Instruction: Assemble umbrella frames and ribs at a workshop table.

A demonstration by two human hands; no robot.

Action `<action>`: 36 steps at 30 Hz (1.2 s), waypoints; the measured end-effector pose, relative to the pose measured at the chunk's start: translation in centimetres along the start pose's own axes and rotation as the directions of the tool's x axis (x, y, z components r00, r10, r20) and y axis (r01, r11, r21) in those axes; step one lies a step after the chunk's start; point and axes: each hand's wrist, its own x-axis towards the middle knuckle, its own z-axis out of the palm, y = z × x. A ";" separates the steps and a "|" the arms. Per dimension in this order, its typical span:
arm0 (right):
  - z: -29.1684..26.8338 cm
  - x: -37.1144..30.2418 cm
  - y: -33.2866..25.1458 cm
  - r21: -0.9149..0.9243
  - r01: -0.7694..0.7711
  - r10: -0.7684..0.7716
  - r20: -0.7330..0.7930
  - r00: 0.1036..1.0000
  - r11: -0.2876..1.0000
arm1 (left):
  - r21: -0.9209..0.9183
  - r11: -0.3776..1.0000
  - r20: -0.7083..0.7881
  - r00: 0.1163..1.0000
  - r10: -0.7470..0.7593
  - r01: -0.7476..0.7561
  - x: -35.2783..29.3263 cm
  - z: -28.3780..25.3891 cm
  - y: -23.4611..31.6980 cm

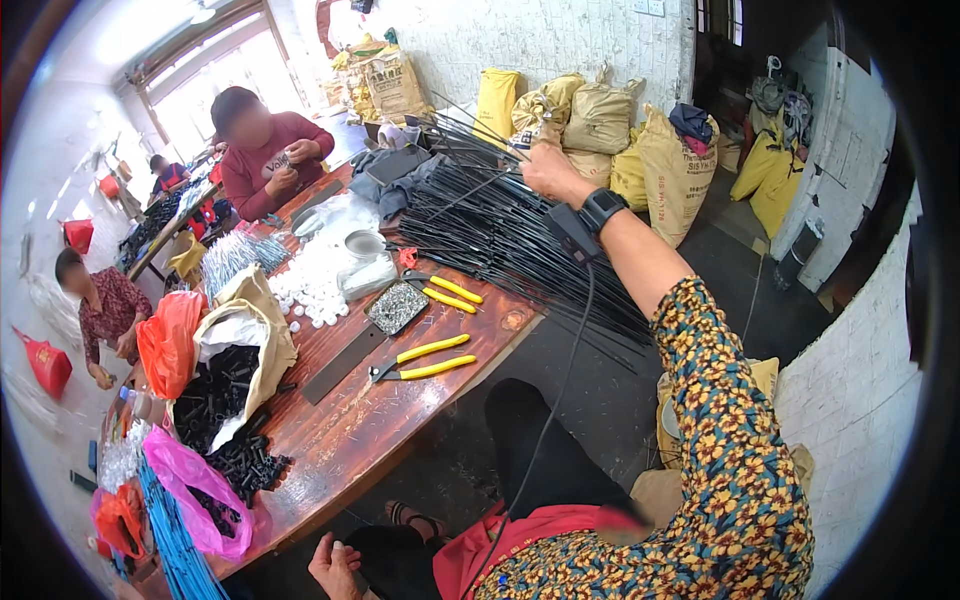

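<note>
left grip [338, 568]: low by your lap, fingers loosely curled; cannot tell if anything is in it.
right grip [548, 172]: arm stretched out, fingers drawn in narrow at the far end of the black rods [490, 215]. cannot tell whether you pinch one, several or none.

rods: heaped on the table [325, 435], near ends overhanging the edge.

technique (judgement): separate a rod at its tip before you lift; draw it along its own length, not sideways, or crossed neighbours will likely come too. keep your cable [560, 400] off the overhanging ends. your free left grip could steady the heap.

counts:
- rods: too many, overlapping.
- yellow-handled cutters [425, 368]: two, handles spread, apart from each other.
- tray [388, 331] of small metal bits: one.
- dark flat bar [343, 367]: one, just beside the tray.
- white caps [315, 300]: dozens, not countable.
- small black parts [228, 400]: a heap, uncounted.
- orange bag [172, 330]: one. pink bag [172, 470]: one.
- co-workers [270, 165]: three visible.
</note>
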 end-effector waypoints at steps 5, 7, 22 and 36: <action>-2.2 0.8 -0.2 0.044 -0.087 0.091 -0.077 0.993 0.995 | -0.008 1.000 0.035 0.999 0.025 -0.025 -0.3 1.0 2.9; -3.1 1.4 -0.9 0.090 -0.111 0.120 -0.108 0.987 0.990 | -0.001 1.000 0.045 0.998 0.031 -0.031 -0.5 1.2 3.4; -6.4 1.5 -7.9 0.583 0.314 0.152 -0.613 0.776 0.749 | 0.007 0.989 0.084 0.986 0.144 -0.145 -1.2 3.8 8.1; 1.4 -7.9 -10.7 0.750 0.441 0.128 -0.563 0.816 0.493 | 0.015 0.951 0.111 0.946 0.306 -0.309 -1.3 7.6 10.8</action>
